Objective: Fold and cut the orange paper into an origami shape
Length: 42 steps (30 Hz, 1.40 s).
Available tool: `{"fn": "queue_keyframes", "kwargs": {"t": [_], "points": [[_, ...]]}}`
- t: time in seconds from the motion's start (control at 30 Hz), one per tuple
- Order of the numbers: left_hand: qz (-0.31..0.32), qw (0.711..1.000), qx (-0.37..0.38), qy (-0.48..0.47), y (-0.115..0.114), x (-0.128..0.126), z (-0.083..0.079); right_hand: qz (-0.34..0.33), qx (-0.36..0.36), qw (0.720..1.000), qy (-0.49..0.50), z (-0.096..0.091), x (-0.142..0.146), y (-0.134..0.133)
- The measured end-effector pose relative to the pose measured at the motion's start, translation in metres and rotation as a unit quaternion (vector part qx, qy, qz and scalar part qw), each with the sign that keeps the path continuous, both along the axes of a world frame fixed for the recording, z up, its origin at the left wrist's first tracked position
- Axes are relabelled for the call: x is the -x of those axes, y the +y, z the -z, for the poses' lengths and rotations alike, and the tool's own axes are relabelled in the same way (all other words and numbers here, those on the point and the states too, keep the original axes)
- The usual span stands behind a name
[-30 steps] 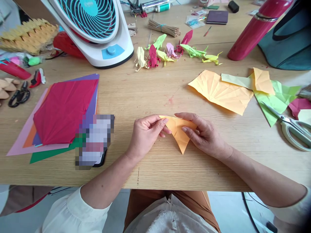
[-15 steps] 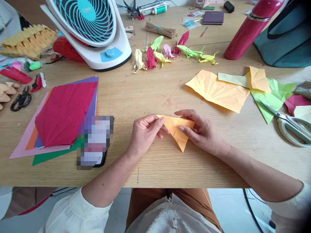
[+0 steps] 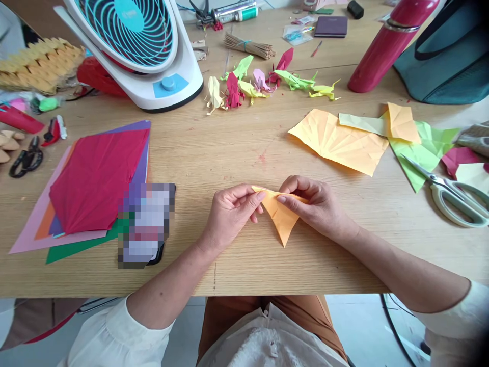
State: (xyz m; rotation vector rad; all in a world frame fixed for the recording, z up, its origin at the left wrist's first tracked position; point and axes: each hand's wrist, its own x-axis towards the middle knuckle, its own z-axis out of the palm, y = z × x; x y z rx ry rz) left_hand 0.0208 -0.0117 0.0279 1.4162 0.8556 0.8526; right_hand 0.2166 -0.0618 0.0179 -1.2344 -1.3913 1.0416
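Note:
Between my two hands is a small folded piece of orange paper [image 3: 281,218], roughly a triangle with its point hanging down toward me. My left hand [image 3: 234,210] pinches its upper left corner between thumb and fingers. With thumb in front and fingers behind, my right hand [image 3: 315,204] grips the upper right part near the top edge. The fingers cover both upper ends of the paper. It is held just above the table near the front edge.
A stack of coloured paper [image 3: 101,178] and a phone [image 3: 147,224] lie left. Folded paper figures [image 3: 252,90] stand behind, beside a fan [image 3: 168,84]. Creased orange paper [image 3: 340,140], scissors [image 3: 453,193] and a red flask [image 3: 382,51] are to the right.
My right hand has shifted its grip left along the paper's top edge, its thumb now nearer my left hand. The paper's point hangs slightly lower. The view has shifted a little.

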Motion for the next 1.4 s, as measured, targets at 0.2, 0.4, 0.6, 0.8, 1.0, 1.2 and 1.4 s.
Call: {"fn": "queue_keyframes", "kwargs": {"t": [0.2, 0.4, 0.6, 0.8, 1.0, 1.2, 1.4], "points": [[0.011, 1.000, 0.017, -0.012, -0.001, -0.002, 0.001, -0.009, -0.007, 1.000, 0.003, 0.003, 0.001, -0.001], [0.031, 0.999, 0.010, 0.003, -0.001, -0.003, 0.002, -0.011, -0.029, 0.999, -0.030, 0.003, 0.003, -0.003], [0.022, 1.000, -0.003, 0.003, 0.000, -0.001, 0.002, -0.002, -0.018, 1.000, -0.016, -0.001, 0.006, -0.002], [0.019, 1.000, 0.006, 0.006, 0.003, 0.003, 0.006, 0.007, -0.002, 1.000, 0.006, -0.003, 0.005, -0.001], [0.012, 1.000, -0.016, 0.000, 0.004, 0.004, 0.007, 0.011, -0.005, 1.000, 0.023, -0.002, 0.005, 0.000], [0.002, 0.998, -0.058, 0.008, 0.006, 0.006, 0.005, 0.005, -0.015, 0.999, 0.043, -0.003, 0.005, 0.000], [-0.012, 0.997, -0.073, 0.015, 0.007, 0.007, 0.004, 0.018, -0.010, 0.998, 0.057, -0.003, 0.003, 0.001]]}}
